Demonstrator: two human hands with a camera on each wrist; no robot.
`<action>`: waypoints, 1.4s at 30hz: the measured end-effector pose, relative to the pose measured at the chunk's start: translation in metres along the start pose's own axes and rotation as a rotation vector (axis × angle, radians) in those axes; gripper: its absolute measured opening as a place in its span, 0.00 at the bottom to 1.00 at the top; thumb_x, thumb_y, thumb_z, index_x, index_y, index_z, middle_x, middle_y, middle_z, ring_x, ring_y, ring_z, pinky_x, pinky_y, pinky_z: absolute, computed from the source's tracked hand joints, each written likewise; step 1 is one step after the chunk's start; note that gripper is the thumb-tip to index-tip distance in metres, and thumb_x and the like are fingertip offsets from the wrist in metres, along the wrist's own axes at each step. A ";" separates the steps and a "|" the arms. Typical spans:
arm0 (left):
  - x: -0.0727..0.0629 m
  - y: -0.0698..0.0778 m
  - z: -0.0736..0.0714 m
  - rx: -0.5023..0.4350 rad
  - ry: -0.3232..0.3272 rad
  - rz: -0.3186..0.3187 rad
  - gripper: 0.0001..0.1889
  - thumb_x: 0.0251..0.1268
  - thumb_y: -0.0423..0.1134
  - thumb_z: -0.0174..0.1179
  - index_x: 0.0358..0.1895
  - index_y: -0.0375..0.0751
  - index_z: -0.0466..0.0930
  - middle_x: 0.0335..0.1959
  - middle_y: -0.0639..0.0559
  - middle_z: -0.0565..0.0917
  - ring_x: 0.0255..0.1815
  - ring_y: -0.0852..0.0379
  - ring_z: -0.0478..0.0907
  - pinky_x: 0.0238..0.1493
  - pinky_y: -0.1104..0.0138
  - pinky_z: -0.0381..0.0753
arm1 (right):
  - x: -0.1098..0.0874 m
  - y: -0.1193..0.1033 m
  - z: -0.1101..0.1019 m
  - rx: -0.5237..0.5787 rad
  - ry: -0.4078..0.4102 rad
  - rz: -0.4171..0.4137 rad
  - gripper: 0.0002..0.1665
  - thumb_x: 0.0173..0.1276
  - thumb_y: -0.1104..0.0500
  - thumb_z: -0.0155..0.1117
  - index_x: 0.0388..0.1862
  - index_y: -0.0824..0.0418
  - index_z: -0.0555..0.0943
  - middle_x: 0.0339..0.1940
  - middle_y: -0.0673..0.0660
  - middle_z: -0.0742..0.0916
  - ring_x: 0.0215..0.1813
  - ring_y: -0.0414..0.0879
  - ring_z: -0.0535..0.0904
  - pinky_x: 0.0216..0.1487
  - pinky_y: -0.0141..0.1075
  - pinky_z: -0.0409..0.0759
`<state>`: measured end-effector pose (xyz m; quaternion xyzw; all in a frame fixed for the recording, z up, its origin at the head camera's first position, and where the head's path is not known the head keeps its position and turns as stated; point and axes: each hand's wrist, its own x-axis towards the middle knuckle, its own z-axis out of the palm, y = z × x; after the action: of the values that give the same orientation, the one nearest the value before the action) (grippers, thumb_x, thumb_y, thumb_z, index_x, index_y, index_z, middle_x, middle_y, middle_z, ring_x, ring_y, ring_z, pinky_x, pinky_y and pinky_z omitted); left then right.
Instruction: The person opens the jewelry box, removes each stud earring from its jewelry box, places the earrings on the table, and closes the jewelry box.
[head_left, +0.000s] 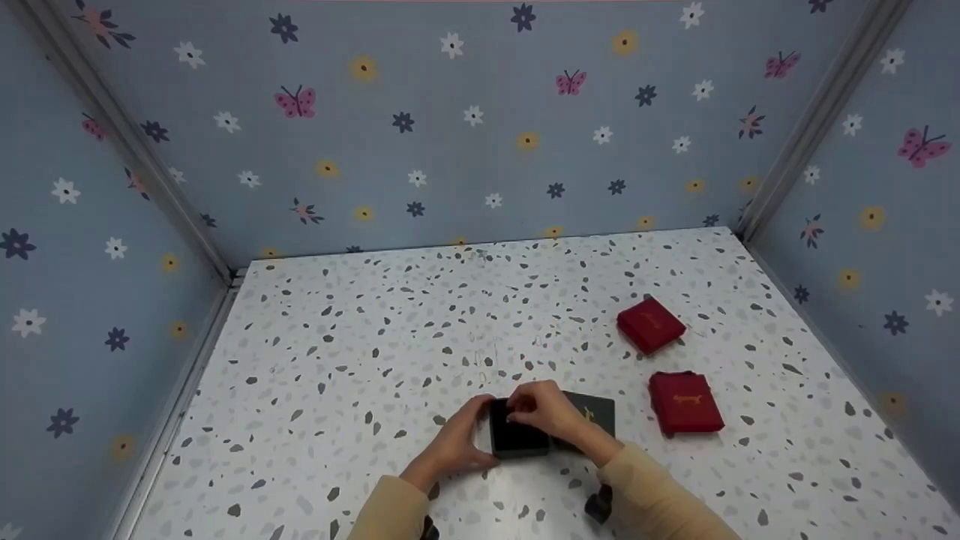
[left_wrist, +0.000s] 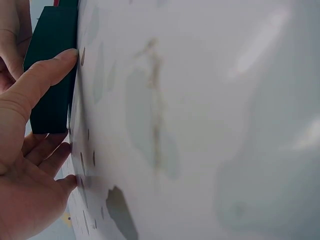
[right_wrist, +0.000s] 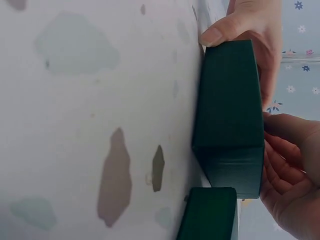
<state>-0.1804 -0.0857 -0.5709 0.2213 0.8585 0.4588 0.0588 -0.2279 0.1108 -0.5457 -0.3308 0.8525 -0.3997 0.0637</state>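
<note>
A small dark green box (head_left: 520, 453) stands on the speckled table, with its black inside facing up. My left hand (head_left: 454, 447) holds it from the left side, thumb at the near corner and fingers towards the far one. In the left wrist view that thumb (left_wrist: 52, 72) lies against the green wall. Over the box's opening is my right hand (head_left: 553, 411), its fingers bent inward at the black inside; whether they pinch anything small is hidden. Partly under the right wrist lies a dark green lid (head_left: 602, 412) with gold lettering. The right wrist view shows the box's side wall (right_wrist: 230, 95).
Two red boxes with gold lettering lie to the right, one farther back (head_left: 651, 325) and one nearer (head_left: 686, 402). Faint thin marks or wires (head_left: 481, 360) show on the table beyond the box. Flower-patterned walls (head_left: 465, 150) enclose the table at the back and sides.
</note>
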 end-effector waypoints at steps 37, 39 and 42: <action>-0.001 0.001 -0.001 -0.011 -0.008 -0.058 0.48 0.28 0.36 0.74 0.61 0.40 0.58 0.56 0.51 0.68 0.58 0.53 0.63 0.60 0.60 0.59 | -0.002 0.004 0.008 -0.122 0.040 -0.094 0.04 0.49 0.65 0.68 0.27 0.61 0.85 0.24 0.49 0.83 0.28 0.38 0.76 0.32 0.30 0.75; -0.001 0.001 -0.001 -0.008 -0.008 -0.061 0.48 0.28 0.35 0.73 0.62 0.40 0.58 0.56 0.51 0.68 0.58 0.54 0.63 0.61 0.60 0.59 | -0.002 0.004 0.008 -0.124 0.043 -0.088 0.04 0.49 0.65 0.68 0.27 0.61 0.85 0.24 0.49 0.83 0.28 0.38 0.76 0.31 0.30 0.75; -0.001 0.001 -0.001 -0.002 -0.010 -0.069 0.48 0.28 0.35 0.73 0.62 0.41 0.58 0.56 0.52 0.68 0.59 0.54 0.62 0.61 0.60 0.59 | -0.003 0.004 0.008 -0.121 0.043 -0.086 0.04 0.49 0.66 0.67 0.26 0.61 0.85 0.24 0.49 0.83 0.29 0.38 0.76 0.32 0.30 0.75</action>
<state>-0.1791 -0.0863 -0.5695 0.1937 0.8650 0.4560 0.0794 -0.2248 0.1088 -0.5543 -0.3614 0.8613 -0.3570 0.0080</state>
